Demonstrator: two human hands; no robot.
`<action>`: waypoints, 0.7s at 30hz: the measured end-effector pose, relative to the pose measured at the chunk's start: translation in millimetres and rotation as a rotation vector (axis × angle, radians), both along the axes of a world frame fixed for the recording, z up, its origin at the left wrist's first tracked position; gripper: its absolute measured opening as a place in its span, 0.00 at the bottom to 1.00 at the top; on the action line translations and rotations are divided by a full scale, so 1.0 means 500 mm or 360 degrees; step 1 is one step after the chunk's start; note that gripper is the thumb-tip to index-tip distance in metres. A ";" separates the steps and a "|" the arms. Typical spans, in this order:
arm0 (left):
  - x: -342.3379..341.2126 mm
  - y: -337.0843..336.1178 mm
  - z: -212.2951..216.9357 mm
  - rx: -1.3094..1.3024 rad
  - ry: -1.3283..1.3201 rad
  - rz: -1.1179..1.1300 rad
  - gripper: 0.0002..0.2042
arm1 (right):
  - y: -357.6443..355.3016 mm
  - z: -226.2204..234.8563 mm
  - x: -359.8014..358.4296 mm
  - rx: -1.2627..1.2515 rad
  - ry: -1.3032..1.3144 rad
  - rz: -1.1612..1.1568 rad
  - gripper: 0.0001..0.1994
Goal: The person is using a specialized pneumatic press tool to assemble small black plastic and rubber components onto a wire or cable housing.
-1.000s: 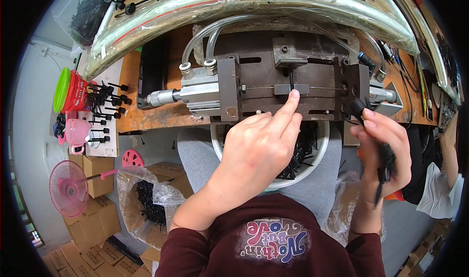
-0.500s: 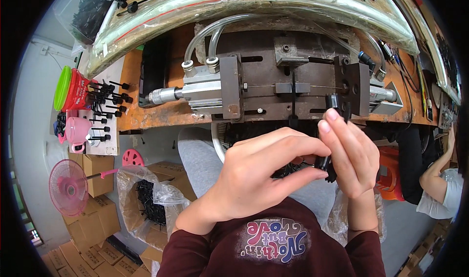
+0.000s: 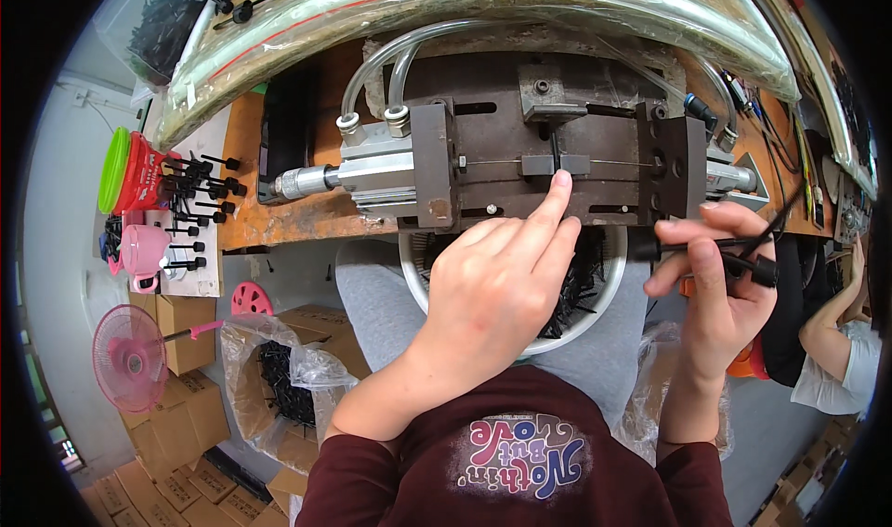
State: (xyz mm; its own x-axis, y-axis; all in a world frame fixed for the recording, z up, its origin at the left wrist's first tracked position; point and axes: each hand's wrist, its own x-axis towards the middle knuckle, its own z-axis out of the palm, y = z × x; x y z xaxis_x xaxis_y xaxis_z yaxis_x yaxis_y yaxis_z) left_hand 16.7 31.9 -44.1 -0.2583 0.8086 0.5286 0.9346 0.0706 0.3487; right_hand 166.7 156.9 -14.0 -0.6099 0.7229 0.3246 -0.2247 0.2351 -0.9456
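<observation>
My left hand (image 3: 497,281) reaches to the front of the metal fixture (image 3: 595,137). Its stretched index fingertip lies on a thin black rod (image 3: 557,146) that runs through the fixture's small grey centre block (image 3: 537,165). The rod's near end and my thumb are hidden under the hand, which seems closed on it. Off to the right, my right hand (image 3: 725,295) is closed around several black rods with thick ends (image 3: 764,271), held apart from the fixture. Below the hands, a white basket (image 3: 618,281) of similar black parts rests between my legs.
Air cylinders (image 3: 376,174) with clear hoses flank the fixture on the wooden bench. At left are a red container (image 3: 144,178), a pink mug (image 3: 144,248), loose black rods, a pink fan (image 3: 130,355) and cartons. Another person's arm (image 3: 827,327) shows at far right.
My hands, close together before, have parted. The left moved forward onto the rod in the fixture; the right moved right and down, carrying black rods. The basket shows more.
</observation>
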 end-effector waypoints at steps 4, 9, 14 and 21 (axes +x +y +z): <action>-0.004 0.006 0.016 -0.0079 0.0026 0.0026 0.13 | -0.004 0.005 -0.002 -0.0467 -0.0123 0.0089 0.11; -0.009 -0.001 0.017 -0.0026 -0.0102 -0.0053 0.14 | -0.007 0.006 -0.013 -0.0697 -0.0261 0.0127 0.10; 0.010 -0.016 0.039 0.0245 -0.0256 -0.0478 0.16 | -0.024 -0.004 -0.028 -0.0830 -0.0219 0.0236 0.09; 0.014 -0.032 0.044 0.0243 -0.0549 -0.0267 0.16 | -0.013 -0.003 -0.033 -0.0542 -0.0276 0.0095 0.10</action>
State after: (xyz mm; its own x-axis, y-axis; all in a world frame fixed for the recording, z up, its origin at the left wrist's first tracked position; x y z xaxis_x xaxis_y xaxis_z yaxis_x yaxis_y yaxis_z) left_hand 23.9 15.9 -22.3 -0.3126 0.7737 0.5510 0.7550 -0.1496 0.6384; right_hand 150.3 150.6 -15.5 -0.6791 0.7330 -0.0394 -0.0585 -0.1076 -0.9925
